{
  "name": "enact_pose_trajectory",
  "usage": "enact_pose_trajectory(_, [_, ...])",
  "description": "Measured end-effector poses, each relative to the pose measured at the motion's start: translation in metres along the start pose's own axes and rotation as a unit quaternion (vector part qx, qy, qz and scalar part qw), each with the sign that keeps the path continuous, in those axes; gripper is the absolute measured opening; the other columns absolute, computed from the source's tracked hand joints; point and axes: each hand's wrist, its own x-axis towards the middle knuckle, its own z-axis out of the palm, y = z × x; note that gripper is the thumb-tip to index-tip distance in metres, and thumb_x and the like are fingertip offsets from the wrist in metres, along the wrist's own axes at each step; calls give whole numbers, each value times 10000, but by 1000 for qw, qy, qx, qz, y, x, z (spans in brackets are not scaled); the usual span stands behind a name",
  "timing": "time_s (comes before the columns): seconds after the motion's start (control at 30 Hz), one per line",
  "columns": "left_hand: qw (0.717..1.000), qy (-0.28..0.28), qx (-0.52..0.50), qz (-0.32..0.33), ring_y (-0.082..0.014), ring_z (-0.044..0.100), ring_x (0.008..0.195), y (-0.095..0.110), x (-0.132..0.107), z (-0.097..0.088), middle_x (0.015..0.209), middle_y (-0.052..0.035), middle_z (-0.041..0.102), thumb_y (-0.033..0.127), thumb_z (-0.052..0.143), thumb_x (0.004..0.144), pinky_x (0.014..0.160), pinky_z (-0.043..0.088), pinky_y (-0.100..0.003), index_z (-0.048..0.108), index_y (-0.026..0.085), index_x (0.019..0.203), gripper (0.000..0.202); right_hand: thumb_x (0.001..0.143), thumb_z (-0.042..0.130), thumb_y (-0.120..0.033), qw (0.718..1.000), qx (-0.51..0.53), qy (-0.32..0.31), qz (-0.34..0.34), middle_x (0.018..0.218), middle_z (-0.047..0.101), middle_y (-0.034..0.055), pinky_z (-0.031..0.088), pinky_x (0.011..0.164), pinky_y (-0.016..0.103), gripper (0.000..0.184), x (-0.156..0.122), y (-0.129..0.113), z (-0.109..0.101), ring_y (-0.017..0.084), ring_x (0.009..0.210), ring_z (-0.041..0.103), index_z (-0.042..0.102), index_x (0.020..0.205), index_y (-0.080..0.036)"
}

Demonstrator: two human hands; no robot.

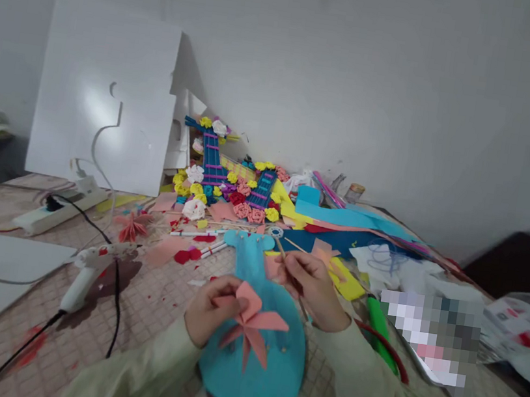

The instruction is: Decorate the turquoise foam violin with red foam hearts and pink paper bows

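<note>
Pinched between the thumb and fingers of my left hand (214, 310) is a salmon-pink folded paper flower (250, 334) with several pointed petals. My right hand (314, 287) is closed around a thin wooden stick (281, 248), which slants down past the palm. Both hands are above a turquoise guitar-shaped cutout (250, 390) with a narrow neck, lying on the table. The flower covers part of the cutout's round body. A second pink paper flower (133, 226) rests farther back on the left.
A glue gun (92, 266) with a black cord lies at left, near a white power strip (59, 206). Paper-flower decorations (227, 183) stand at the back. Green-handled scissors (381, 333) and a partly pixelated flat object (427, 339) are at right. Paper scraps litter the table (154, 321).
</note>
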Motion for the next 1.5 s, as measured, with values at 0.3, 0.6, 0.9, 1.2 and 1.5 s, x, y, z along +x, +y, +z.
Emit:
enact_pose_trajectory(0.3, [984,36,174,19,-134,586,619,9,-5,-1,678,-30,644,271,616,677,587,460,-222,614,130,752,160,771,571,-252,929,-333,-75,-141,760,646,47,411,516,257,110,-19,8,-8,135,605,546,664,814,-212])
enact_pose_trajectory(0.6, [971,11,238,12,-171,633,717,11,-6,0,812,-46,696,204,600,666,645,495,-247,662,144,895,244,817,507,-298,900,-406,-87,-136,746,657,26,454,619,281,165,-22,19,-6,154,684,589,656,826,-229])
enact_pose_trajectory(0.9, [963,13,268,28,-179,633,748,6,-6,1,826,-28,697,143,600,637,701,496,-273,669,167,914,286,736,603,-347,916,-383,-52,-102,855,628,32,392,481,238,212,-25,15,-4,96,535,489,643,910,-234])
enact_pose_trajectory(1.2, [972,-39,231,32,-166,622,773,6,-4,3,872,-47,673,227,633,653,684,487,-253,604,143,949,309,702,621,-360,957,-268,-108,42,531,426,-51,173,353,197,175,-28,18,5,41,396,252,577,673,-193])
enact_pose_trajectory(1.5, [986,-60,131,-82,-67,493,391,8,-3,4,508,37,573,250,635,652,391,389,-173,563,142,727,150,692,625,-347,950,-272,-106,110,450,293,-77,159,368,203,177,-29,14,1,55,404,232,547,684,-189])
